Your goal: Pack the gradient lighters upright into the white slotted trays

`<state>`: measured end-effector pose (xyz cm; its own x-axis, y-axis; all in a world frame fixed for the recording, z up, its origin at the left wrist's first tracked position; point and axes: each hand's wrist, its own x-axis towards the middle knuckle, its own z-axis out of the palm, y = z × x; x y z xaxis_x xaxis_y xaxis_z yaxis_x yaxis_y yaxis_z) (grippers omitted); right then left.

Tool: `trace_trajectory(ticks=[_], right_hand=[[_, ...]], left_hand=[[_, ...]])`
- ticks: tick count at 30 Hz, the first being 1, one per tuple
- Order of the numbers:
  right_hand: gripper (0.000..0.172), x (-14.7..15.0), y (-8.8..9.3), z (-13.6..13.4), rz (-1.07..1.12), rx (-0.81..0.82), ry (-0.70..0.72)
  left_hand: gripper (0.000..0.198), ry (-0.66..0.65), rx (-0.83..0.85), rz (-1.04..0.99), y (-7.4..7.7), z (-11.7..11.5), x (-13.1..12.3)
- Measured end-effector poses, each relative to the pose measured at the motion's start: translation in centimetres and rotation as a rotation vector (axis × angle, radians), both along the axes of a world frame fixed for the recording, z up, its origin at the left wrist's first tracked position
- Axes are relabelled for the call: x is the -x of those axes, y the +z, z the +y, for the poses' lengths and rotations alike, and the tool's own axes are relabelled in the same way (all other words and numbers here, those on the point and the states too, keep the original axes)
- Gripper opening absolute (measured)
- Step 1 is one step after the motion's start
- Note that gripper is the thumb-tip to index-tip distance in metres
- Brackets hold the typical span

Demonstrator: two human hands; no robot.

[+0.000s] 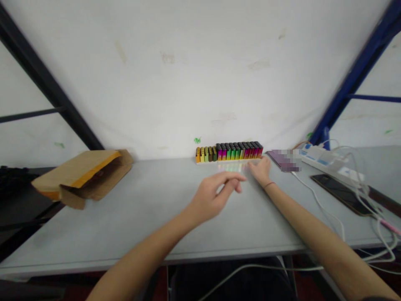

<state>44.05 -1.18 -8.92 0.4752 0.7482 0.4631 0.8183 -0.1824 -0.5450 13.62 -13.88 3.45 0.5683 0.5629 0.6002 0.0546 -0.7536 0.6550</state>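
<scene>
Curling loosely, pinching nothing, the left hand (213, 198) was raised over the grey surface (125, 217), near a row of slim rainbow-coloured plastic lighters (228, 151) that looked light and slick, best taken by the body. The right hand (260, 171) lay flat, fingers together, just beside the row's pale base (228, 162).

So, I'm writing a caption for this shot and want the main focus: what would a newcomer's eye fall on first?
The bright row of multicoloured lighters stands out first, lined up at the back edge of the grey table, with the right hand just in front of it. Next come the left hand, raised above the middle of the table, and the brown cardboard mailer at the table's left end.
</scene>
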Motion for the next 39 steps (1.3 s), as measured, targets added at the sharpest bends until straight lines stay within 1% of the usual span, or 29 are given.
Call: trace_trajectory(ticks=[1,3,4,6,8,10,12,17,25,29,33,39], right_hand=[[0.050,0.9,-0.2,-0.5,-0.004,0.022,-0.017],[0.039,2.8,-0.5,-1.4,-0.061,0.072,0.094],[0.036,3.6,-0.5,-1.8,-0.100,0.089,0.171],[0.036,4.7,-0.3,-2.5,-0.195,0.137,0.329],[0.036,5.1,0.1,-2.9,-0.264,0.208,0.425],[0.035,5.0,0.6,-3.1,-0.292,0.266,0.459],[0.035,4.8,1.0,-3.2,-0.303,0.299,0.472],[0.040,4.2,1.1,-3.1,-0.335,0.326,0.498],[0.041,3.8,0.7,-2.8,-0.345,0.309,0.530],[0.041,3.8,0.7,-2.8,-0.348,0.311,0.528],[0.046,3.8,0.8,-2.8,-0.362,0.335,0.532],[0.045,3.7,0.8,-2.7,-0.360,0.327,0.535]], left_hand=[[0.045,0.032,-0.041,0.092,-0.8,2.9,-1.2],[0.042,0.121,-0.119,0.349,-3.0,7.9,-2.5],[0.041,0.160,-0.147,0.495,-4.3,9.9,-2.7],[0.048,0.270,-0.192,0.714,-6.6,12.6,-2.5],[0.057,0.341,-0.166,0.852,-8.1,13.8,-2.2],[0.058,0.362,-0.123,0.922,-8.9,13.9,-1.9],[0.056,0.352,-0.091,0.952,-9.1,13.7,-1.9],[0.056,0.339,-0.077,0.963,-8.9,13.4,-1.7],[0.053,0.355,-0.104,0.927,-9.4,13.6,-1.6],[0.053,0.357,-0.095,0.930,-9.1,13.4,-1.6],[0.055,0.356,-0.081,0.954,-8.8,13.0,-1.7],[0.053,0.371,-0.099,0.948,-8.9,13.1,-1.6]])
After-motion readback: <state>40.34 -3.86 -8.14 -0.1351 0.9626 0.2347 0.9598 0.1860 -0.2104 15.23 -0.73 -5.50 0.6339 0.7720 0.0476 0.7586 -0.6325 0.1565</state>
